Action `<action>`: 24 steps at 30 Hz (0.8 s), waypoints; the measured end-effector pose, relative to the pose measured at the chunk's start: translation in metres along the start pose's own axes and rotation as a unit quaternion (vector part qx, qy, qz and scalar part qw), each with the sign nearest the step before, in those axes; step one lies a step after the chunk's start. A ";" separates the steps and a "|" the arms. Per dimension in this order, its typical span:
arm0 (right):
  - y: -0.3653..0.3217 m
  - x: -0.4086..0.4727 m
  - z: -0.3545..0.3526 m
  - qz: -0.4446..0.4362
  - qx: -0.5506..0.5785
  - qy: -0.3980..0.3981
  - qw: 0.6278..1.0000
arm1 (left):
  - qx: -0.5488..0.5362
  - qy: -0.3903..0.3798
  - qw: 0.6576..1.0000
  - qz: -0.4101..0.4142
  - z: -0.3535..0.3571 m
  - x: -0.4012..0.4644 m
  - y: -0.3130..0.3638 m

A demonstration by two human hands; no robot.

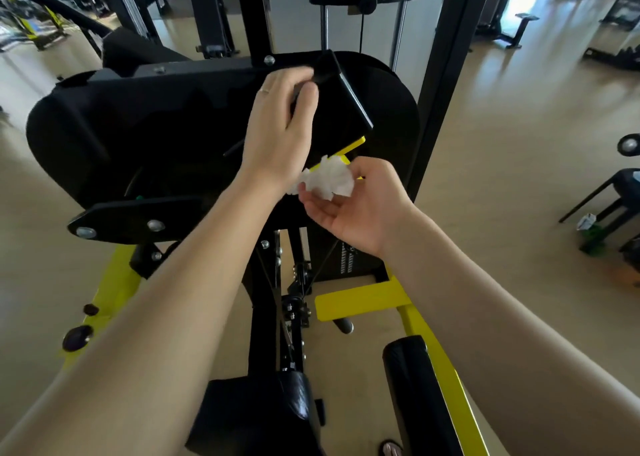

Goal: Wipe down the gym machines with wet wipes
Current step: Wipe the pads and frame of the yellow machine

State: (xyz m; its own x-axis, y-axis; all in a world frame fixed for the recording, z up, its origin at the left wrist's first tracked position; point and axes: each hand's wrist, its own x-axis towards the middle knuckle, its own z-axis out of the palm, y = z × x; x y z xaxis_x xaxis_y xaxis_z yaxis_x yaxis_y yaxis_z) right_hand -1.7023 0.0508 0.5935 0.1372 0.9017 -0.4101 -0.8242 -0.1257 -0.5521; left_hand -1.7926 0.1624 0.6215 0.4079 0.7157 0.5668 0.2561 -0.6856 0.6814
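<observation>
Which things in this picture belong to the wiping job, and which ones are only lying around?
Belong to the job:
- crumpled white wipe, held in the right hand
- black square tube of the machine, gripped by the left hand
- black pad of the same machine

Only lying around:
- black stool at the right
- other gym machines at the back

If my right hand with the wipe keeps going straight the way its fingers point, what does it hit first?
Most likely your left forearm: the right hand points left, its wet wipe already almost touching that wrist. Depth is unclear, so it may pass beneath to the black machine housing.
</observation>
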 end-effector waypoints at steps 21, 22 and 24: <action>0.211 -0.095 -0.022 -0.104 -0.242 0.127 0.956 | 0.025 -0.103 0.965 -0.241 -0.087 -0.252 0.002; 0.221 -0.100 -0.024 -0.108 -0.252 0.128 0.953 | 0.020 -0.085 0.965 -0.249 -0.088 -0.263 0.003; 0.238 -0.113 -0.030 -0.108 -0.265 0.131 0.949 | -0.001 -0.048 0.961 -0.273 -0.089 -0.284 0.006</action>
State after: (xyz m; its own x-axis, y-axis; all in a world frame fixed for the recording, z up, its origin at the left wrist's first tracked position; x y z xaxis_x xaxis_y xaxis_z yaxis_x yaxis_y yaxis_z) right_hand -1.8970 -0.0933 0.4864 0.4599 0.8052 -0.3744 -0.3791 -0.2032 -0.9028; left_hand -1.9855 -0.0330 0.5057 0.2932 0.9528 0.0791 0.4529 -0.2113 0.8662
